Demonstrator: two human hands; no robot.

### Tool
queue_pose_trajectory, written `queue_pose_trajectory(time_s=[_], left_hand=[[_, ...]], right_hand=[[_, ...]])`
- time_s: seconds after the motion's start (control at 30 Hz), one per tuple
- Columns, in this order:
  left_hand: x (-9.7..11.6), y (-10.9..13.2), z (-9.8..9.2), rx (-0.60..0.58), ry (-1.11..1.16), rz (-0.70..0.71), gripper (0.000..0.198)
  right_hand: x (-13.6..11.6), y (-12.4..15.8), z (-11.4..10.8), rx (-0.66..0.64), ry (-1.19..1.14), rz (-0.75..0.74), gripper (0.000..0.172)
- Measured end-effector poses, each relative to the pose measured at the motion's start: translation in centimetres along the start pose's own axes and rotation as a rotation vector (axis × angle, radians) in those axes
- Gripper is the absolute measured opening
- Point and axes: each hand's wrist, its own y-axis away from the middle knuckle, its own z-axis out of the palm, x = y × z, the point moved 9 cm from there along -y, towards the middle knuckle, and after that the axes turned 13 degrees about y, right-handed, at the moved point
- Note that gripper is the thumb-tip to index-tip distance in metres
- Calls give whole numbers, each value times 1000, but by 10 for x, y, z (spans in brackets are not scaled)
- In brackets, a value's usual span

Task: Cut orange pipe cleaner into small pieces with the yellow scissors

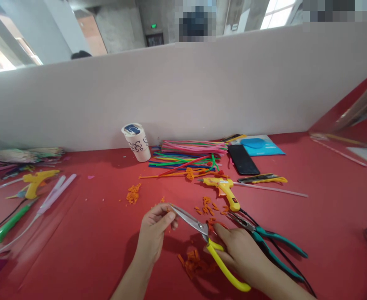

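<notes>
My right hand grips a pair of scissors with yellow handles, its blades pointing left. The blade tips reach the fingertips of my left hand, which is closed in a pinch. A small orange bit shows between those fingers, mostly hidden. Below the scissors lies a heap of cut orange pieces. More short orange pieces are scattered beyond the blades. Farther left sits a pile of fine orange trimmings.
A yellow glue gun and green-handled pliers lie to the right. Behind are pipe cleaners, a white cup, a phone and a utility knife. Another glue gun and a green-handled tool lie left.
</notes>
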Motion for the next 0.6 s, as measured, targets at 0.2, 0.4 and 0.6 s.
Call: queue_pose_trajectory(time_s=[0.2,0.4,0.6], left_hand=[[-38,15,22,-183,5,-320,11],[-73,34,30,-249,-21,-556,13],[-79,37,31,-261,-32,-586,13]], right_hand=[[-2,-6,-15,56,-835,166,21],[-10,-3,3,-150,-1206,229,38],[-15,-3,8,-180,-1218,207,34]])
